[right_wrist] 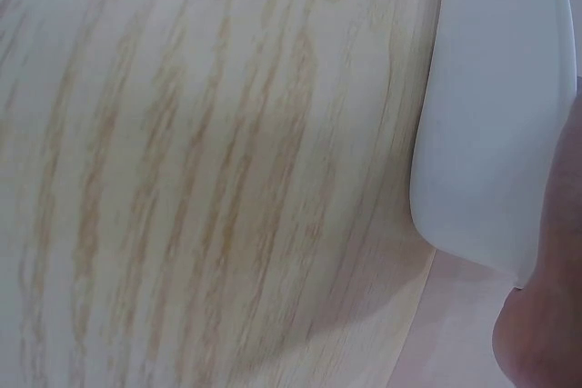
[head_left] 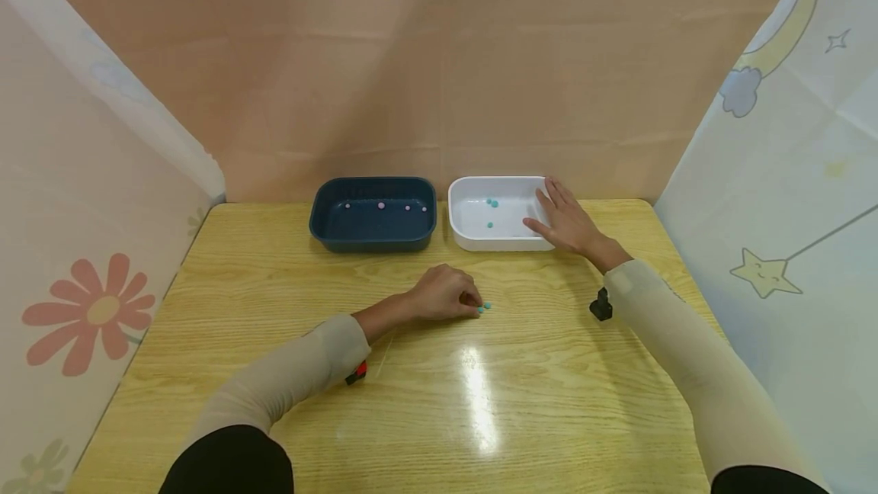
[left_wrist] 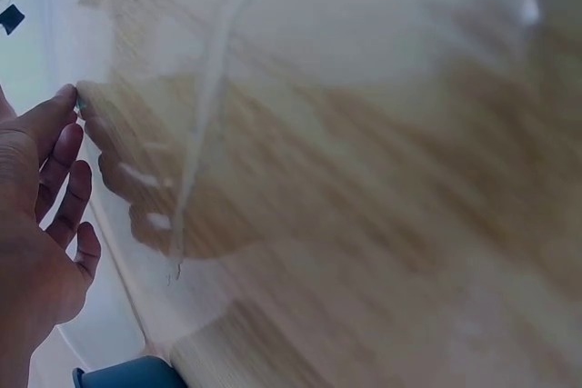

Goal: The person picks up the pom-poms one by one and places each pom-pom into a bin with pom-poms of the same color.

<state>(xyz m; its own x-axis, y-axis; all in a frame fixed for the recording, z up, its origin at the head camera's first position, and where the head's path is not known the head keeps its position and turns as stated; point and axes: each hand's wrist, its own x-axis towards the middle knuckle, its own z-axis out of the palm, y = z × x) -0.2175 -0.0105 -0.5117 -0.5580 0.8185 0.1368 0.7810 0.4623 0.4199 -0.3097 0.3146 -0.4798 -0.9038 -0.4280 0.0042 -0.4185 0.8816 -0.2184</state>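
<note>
Near the middle of the wooden table, my left hand (head_left: 444, 293) is lowered to the surface, its thumb and a finger pinching a small teal bead (head_left: 480, 309). Another teal bead (head_left: 488, 305) lies right beside those fingertips. In the left wrist view, a speck of teal shows at the fingertips of the left hand (left_wrist: 45, 188). My right hand (head_left: 569, 221) rests at the right end of a white tray (head_left: 473, 243), fingers spread and fairly straight over its rim. Several teal beads (head_left: 495, 204) lie inside that tray. The right wrist view shows only part of the right hand (right_wrist: 546, 315) against the tray's side.
Left of the white tray stands a dark blue tray (head_left: 370, 245) with several pale pink beads (head_left: 381, 206) in it. Both stand at the table's (head_left: 274, 280) back edge, before a brown paper backdrop (head_left: 384, 97). Patterned panels (head_left: 775, 197) border the sides.
</note>
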